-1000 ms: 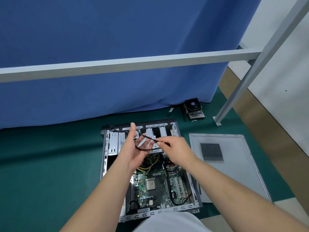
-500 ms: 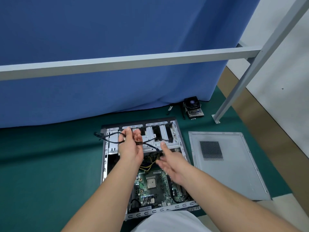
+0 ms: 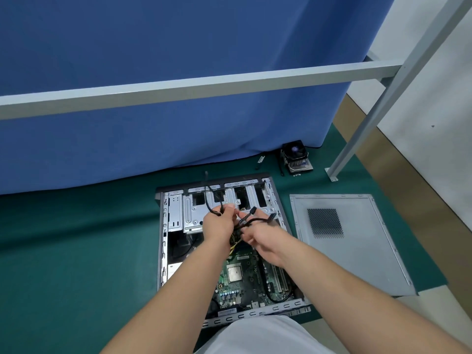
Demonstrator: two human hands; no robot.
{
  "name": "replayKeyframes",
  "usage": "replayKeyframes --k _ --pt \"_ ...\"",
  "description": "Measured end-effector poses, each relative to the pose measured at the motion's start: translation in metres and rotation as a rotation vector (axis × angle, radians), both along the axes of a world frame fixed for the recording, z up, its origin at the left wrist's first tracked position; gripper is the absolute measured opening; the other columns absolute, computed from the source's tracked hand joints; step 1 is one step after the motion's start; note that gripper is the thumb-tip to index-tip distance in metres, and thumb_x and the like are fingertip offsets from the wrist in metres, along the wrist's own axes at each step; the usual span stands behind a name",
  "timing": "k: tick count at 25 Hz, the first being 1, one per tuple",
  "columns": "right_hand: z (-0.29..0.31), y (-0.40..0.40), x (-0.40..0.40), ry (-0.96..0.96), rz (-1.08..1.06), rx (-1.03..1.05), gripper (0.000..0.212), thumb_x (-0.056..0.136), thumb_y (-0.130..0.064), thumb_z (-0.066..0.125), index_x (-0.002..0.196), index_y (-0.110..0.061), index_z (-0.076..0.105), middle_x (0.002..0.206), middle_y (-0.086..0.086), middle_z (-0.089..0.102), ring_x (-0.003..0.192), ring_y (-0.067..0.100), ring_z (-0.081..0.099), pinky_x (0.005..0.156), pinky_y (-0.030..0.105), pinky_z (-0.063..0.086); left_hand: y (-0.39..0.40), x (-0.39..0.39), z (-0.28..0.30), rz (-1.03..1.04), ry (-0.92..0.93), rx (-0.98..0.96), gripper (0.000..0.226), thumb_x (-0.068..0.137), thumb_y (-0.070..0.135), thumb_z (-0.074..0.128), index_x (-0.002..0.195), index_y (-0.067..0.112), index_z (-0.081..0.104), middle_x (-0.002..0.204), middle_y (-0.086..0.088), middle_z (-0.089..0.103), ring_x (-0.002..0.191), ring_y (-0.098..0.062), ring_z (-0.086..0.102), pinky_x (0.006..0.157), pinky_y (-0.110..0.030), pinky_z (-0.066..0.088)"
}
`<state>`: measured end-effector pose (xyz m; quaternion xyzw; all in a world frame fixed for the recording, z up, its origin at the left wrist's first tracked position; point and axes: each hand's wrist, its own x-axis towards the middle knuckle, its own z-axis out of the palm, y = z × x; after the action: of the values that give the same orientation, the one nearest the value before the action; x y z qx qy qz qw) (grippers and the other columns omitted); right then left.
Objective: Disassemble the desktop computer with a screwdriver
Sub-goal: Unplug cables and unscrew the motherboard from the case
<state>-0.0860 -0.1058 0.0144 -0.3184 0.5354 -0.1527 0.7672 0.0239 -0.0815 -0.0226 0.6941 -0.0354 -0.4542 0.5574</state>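
- The desktop computer case [image 3: 163,241] lies on its side, open, on the green floor mat [image 3: 76,251], right in front of the person, whose two bare forearms reach out over it.
- Inside the case, the green motherboard [image 3: 237,279] fills the near right part; the silver drive cage [image 3: 194,210] sits along the far side.
- The left hand [image 3: 218,226] is over the drive cage, with its fingers curled and pinching a black cable [image 3: 208,200] that loops up and over the far edge of the case.
- The right hand [image 3: 263,238] is just beside the left, to its right. Black cables with connectors [image 3: 270,218] run across it near the fingertips; I cannot tell whether the fingers actually close on them or just rest against them.
- A bundle of yellow wires [image 3: 233,245] shows beneath and between the two hands.
- The removed grey side panel [image 3: 357,251] lies flat on the mat to the right of the case, with its perforated vent patch facing up.
- Farther off, at the foot of the blue curtain [image 3: 178,72], sits a cooler fan with heatsink [image 3: 296,159], and a small dark piece [image 3: 260,159] lies to its left.
- A grey metal frame bar [image 3: 204,88] crosses the view above it all.
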Motion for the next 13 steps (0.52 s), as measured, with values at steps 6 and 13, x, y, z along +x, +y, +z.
replayKeyframes --k 6,13 --pt "-0.009 -0.011 0.003 0.129 -0.046 -0.019 0.019 0.102 -0.029 0.062 0.11 -0.012 0.067 0.112 0.01 0.074 0.079 0.014 0.059 0.074 0.026 0.056 0.003 0.002 -0.007 -0.236 -0.28 0.257 0.049 0.094 0.057 0.064 0.082 0.009 0.066 0.07 0.001 0.067 0.077 -0.025 0.064 0.066 -0.031 0.05" --pt "-0.003 -0.04 0.007 0.342 0.238 -0.133 0.05 0.101 -0.064 0.042 0.103 -0.016 0.055 0.084 0.001 0.073 0.081 0.017 0.063 0.085 0.036 0.052 0.026 -0.007 -0.005 -0.852 -0.336 0.171 0.066 0.095 0.071 0.044 0.073 0.011 0.061 0.052 0.003 0.062 0.044 -0.009 0.055 0.055 -0.023 0.048"
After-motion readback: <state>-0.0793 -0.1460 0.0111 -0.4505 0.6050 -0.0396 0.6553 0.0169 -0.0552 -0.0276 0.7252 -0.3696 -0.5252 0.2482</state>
